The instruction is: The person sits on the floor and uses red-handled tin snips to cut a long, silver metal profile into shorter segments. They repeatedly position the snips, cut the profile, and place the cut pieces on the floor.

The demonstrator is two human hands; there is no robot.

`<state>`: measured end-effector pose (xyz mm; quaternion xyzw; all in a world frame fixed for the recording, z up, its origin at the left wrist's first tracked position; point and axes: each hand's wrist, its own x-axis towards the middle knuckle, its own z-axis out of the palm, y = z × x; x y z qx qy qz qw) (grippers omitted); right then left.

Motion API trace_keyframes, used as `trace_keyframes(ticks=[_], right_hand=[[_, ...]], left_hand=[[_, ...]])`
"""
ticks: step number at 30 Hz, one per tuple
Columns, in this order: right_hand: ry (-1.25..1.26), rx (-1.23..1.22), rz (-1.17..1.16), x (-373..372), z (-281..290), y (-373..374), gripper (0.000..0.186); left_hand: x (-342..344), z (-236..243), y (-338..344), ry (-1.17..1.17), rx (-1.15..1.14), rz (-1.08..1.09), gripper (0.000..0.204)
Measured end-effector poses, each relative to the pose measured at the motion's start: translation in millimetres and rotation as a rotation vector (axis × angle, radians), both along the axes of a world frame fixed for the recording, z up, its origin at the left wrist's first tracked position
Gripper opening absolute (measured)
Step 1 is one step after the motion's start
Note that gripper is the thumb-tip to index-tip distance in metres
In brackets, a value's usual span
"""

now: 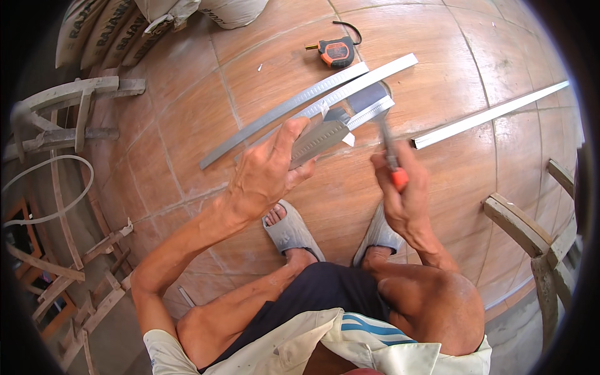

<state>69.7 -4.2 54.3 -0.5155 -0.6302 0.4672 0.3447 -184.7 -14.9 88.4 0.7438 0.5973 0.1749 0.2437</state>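
My left hand (262, 169) is closed round a grey ribbed metal channel (319, 142), whose far end is cut and bent into flaps. In my right hand (409, 197) is a red-handled tool (399, 177) with a slim metal shaft. Motion blurs that shaft and its head, so I cannot tell the kind of tool. Its head is close to the bent end of the channel. Beyond my left hand, a perforated metal strip (275, 122) and a longer pale metal profile (375, 74) lie side by side on the floor.
An orange and black tape measure (336, 52) lies on the tiled floor (425, 37). Another long metal profile (487, 115) rests to the right. Wooden frames stand at left (81, 100) and right (522, 225). Sacks (103, 37) stand at the far left. My sandalled feet are below.
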Motion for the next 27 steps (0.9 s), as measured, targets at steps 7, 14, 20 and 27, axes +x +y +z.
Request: trace_keyframes(ticks=[7, 14, 20, 27], right_hand=[[-0.112, -0.059, 0.036, 3.7, -3.4, 11.6, 0.023], [-0.188, -0.035, -0.016, 13.0, -11.9, 16.3, 0.021], [-0.201, 0.021, 0.125, 9.1, -24.0, -4.5, 0.014], [-0.181, 0.011, 0.134, 5.7, -15.6, -0.1, 0.012]], left_hand=[[23.9, 5.2, -4.2, -0.188, -0.124, 0.101, 0.051], [29.6, 19.2, -1.0, -0.267, -0.369, 0.159, 0.052], [29.8, 6.4, -1.9, -0.313, -0.399, 0.144, 0.058], [35.9, -5.0, 1.6, -0.409, -0.390, 0.215, 0.073]])
